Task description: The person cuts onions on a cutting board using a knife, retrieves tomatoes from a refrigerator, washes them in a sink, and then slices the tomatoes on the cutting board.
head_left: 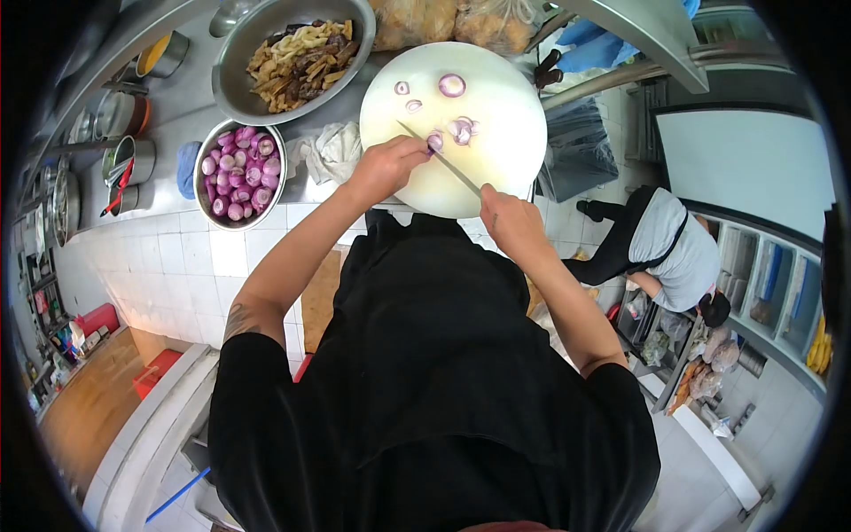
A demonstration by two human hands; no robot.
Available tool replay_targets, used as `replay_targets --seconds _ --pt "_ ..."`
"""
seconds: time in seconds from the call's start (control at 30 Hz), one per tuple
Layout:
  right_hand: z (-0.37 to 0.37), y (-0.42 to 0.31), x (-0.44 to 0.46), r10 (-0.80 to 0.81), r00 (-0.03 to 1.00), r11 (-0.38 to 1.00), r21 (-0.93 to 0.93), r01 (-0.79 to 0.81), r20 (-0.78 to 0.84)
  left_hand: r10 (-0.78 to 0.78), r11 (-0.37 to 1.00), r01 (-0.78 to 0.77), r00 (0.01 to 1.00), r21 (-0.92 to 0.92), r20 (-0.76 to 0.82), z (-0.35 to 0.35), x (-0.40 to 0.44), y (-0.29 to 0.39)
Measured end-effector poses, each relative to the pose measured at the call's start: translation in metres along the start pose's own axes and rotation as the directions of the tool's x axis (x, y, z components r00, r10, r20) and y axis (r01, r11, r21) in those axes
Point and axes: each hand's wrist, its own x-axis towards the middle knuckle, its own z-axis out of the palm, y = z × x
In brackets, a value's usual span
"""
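A round white cutting board [505, 177] lies in front of me with cut purple onion on it. My right hand [512, 223] is closed around the handle of a kitchen knife [459, 175], whose blade points up and left across the board. At the blade, the closed fingers of my left hand [388, 170] pinch a small piece of onion [434, 142], partly hidden by the fingertips. Farther up the board are a cut onion [462, 130], a round onion slice [451, 85] and two small bits. Left of the board, a metal bowl [202, 151] holds several peeled purple onions.
A large metal basin [359, 66] of brown and pale cut food stands at the upper left. Beside the board is a crumpled white cloth [332, 152]. Filled plastic bags [496, 22] sit behind it. On the right, another person [669, 235] bends toward low shelves.
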Motion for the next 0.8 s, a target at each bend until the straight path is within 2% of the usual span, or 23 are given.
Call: replay_targets --seconds 0.3,0.4,0.7,0.8 --pt "0.008 0.002 0.002 0.012 0.998 1.0 0.007 -0.013 0.058 0.01 1.0 -0.01 1.0 -0.002 -0.018 0.006 -0.006 -0.006" --pt "0.0 -0.001 0.001 -0.014 1.0 1.0 0.025 0.014 0.005 0.001 1.0 -0.002 1.0 -0.017 -0.025 0.005 -0.005 -0.004" --pt "0.01 0.002 -0.001 0.045 0.996 0.998 0.036 -0.047 0.078 0.0 1.0 0.0 0.999 -0.015 -0.036 0.006 -0.007 -0.004" --pt "0.001 -0.002 -0.001 0.01 1.0 0.999 0.053 -0.011 0.02 -0.003 1.0 0.003 1.0 -0.012 -0.025 -0.002 -0.004 0.001"
